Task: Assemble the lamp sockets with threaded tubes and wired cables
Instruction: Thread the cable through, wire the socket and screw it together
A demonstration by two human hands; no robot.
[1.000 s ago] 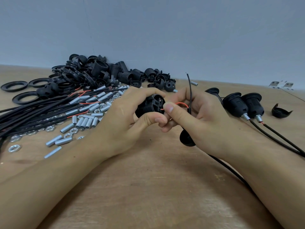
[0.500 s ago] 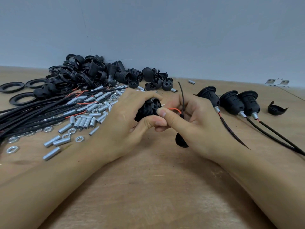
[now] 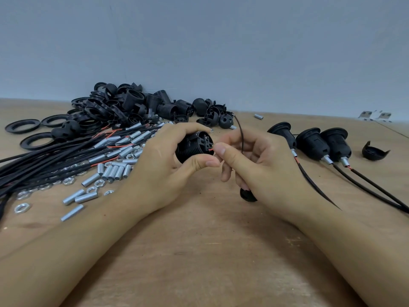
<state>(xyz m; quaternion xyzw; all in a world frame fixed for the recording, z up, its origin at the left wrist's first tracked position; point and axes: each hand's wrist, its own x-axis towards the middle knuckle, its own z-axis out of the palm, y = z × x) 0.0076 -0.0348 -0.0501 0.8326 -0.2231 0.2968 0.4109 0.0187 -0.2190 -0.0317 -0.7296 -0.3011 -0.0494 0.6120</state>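
The black socket body (image 3: 194,147) sits mid-table above the wood, gripped by the left hand (image 3: 163,165). The right hand (image 3: 254,165) pinches a red wire (image 3: 210,150) at its end. Threaded tubes (image 3: 110,171) and cables (image 3: 44,160) lie left; three finished sockets (image 3: 314,142) right.

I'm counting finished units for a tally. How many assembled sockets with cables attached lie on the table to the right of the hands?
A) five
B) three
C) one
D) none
B: three assembled sockets lie side by side to the right of the right hand, each with a metal tube and a black cable trailing from it; the left hand holds a fourth, unfinished socket body.
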